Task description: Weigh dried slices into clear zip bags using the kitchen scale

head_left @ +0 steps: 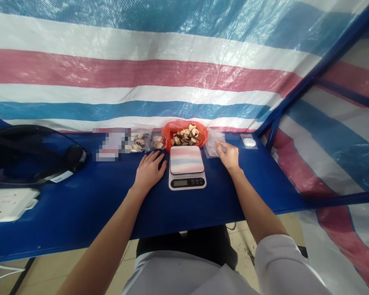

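Observation:
My left hand (150, 170) lies palm down on the blue table, fingers spread, just left of a white kitchen scale (187, 168) with a small display and buttons. Behind the scale, a red plastic bag (166, 135) lies open around a heap of shells (186, 136). My right hand (228, 155) has its fingers closed at the right edge of some clear plastic bags (211, 143). Further left, past my left fingertips, are a clear bag of shells (138, 141) and a smaller bag of shells (158, 141).
A small clear bag with a white round thing (249, 142) lies at the right. To the left are a blurred-out packet (110, 145), a black headset-like thing (75, 157) and a white power strip (10, 204). A striped plastic sheet (141, 73) hangs behind the blue table (110, 200).

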A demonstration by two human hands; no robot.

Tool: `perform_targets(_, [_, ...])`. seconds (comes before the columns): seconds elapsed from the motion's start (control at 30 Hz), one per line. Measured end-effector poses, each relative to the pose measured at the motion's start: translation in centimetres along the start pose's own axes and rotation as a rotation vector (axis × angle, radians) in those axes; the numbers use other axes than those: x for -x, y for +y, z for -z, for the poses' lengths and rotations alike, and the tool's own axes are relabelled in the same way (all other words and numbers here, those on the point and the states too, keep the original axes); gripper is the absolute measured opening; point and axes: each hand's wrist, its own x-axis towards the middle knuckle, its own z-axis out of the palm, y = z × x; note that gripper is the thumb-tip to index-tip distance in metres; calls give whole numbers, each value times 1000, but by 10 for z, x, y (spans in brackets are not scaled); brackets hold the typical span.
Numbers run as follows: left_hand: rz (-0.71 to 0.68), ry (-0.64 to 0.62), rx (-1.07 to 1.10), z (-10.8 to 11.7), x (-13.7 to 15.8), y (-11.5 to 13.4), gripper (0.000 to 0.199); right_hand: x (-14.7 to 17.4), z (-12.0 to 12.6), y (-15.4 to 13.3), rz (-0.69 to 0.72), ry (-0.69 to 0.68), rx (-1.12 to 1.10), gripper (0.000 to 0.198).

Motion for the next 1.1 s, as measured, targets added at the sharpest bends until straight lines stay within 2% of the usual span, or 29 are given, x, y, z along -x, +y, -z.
perform_targets(0.23, [36,101,202,15,-4,9,45,5,23,-23,0,50,-472,36])
perform_targets(0.43, [19,109,642,27,-25,33,46,11,25,-65,-34,-131,-812,30])
perform_targets(0.67, [186,-193,1307,28,-53,43,53,12,1,-91,-145,-344,-1151,35])
perform_targets(0.77, [181,-319,1429,30,-56,38,46,10,-5,-97,-161,-370,-1206,36])
perform_targets(0.83, [160,-359,1455,31,-56,35,40,7,-9,-100,-152,-370,-1231,36])
perform_targets(0.9, [165,-331,1473,30,-57,33,35,5,-14,-101,-147,-358,-1247,36])
perform_targets(1.1, [290,-129,1482,30,-64,23,34,-2,-28,-96,-148,-393,-1245,38])
